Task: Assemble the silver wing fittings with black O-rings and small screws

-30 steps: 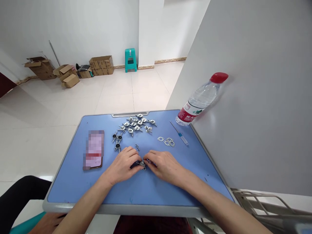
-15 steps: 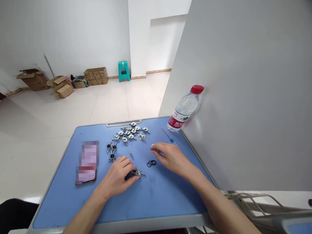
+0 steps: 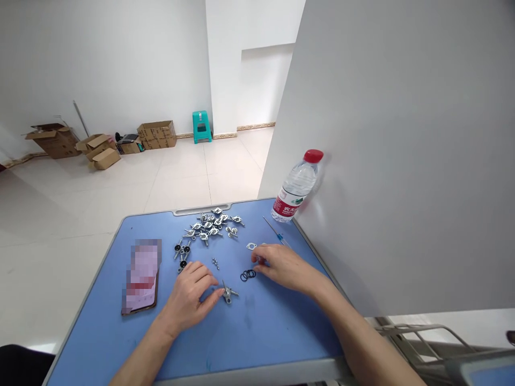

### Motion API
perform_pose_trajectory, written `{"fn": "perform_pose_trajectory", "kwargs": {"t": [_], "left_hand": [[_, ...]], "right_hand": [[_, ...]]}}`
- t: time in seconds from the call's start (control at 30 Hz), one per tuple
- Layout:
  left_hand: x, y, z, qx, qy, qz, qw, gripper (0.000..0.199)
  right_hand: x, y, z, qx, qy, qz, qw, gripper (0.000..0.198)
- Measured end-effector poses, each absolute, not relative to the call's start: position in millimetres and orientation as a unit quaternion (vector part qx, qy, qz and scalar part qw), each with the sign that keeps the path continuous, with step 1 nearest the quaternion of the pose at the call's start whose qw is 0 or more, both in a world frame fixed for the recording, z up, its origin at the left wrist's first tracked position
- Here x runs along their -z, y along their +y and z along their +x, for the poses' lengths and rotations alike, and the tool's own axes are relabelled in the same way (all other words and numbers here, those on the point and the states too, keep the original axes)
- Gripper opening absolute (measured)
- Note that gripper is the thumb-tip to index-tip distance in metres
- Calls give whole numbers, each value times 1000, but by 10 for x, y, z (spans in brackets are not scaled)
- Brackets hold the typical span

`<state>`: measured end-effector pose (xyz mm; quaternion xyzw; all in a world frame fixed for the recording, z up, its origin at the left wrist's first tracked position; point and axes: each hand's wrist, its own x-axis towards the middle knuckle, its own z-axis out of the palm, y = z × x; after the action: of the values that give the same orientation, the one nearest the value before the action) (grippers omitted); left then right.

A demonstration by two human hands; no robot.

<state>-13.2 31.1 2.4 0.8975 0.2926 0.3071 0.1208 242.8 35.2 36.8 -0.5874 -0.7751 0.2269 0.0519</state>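
Note:
A small metal fitting [image 3: 228, 294] with a thin pin standing up lies on the blue table. My left hand [image 3: 193, 292] is just left of it, thumb tip at its edge, thumb and forefinger apart and not closed around it. My right hand [image 3: 284, 264] hovers over the table's right half, fingers bent, thumb apart from the forefinger, with no held thing showing. Beside its fingertips lie several black rubber rings [image 3: 248, 275] and a flat oval metal plate [image 3: 251, 246] with a hole. Several tiny screws [image 3: 215, 263] sit between the hands.
A pile of metal fittings [image 3: 209, 225] is toward the far edge, with black-centred ones [image 3: 183, 250] nearer. A phone [image 3: 140, 279] lies left. A screwdriver [image 3: 276, 230] and a water bottle [image 3: 295, 190] stand by the grey panel [image 3: 394, 161] on the right.
My right hand has let go of the flat plate and drawn back toward the rubber rings. My left fingers have loosened from the metal fitting. The view has tilted slightly.

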Motion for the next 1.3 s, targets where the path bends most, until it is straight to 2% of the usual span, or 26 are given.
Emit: {"fn": "perform_pose_trajectory", "kwargs": {"t": [0.33, 0.53, 0.9, 1.07, 1.3], "left_hand": [[-33, 325, -126, -335, 280, 894, 98, 21], [-27, 319, -138, -342, 284, 892, 75, 26], [-54, 326, -128, -351, 290, 889, 56, 32], [-48, 336, -126, -348, 291, 889, 57, 32], [-22, 338, -138, -344, 290, 891, 61, 32]], "right_hand": [[-288, 451, 2521, -175, -750, -630, 95, 16], [-316, 413, 2485, -235, -760, -590, 139, 15], [-327, 344, 2400, -239, -793, -558, 54, 9], [-311, 344, 2374, -245, -794, -555, 49, 5], [-242, 360, 2405, -251, -773, -580, 55, 10]]}}
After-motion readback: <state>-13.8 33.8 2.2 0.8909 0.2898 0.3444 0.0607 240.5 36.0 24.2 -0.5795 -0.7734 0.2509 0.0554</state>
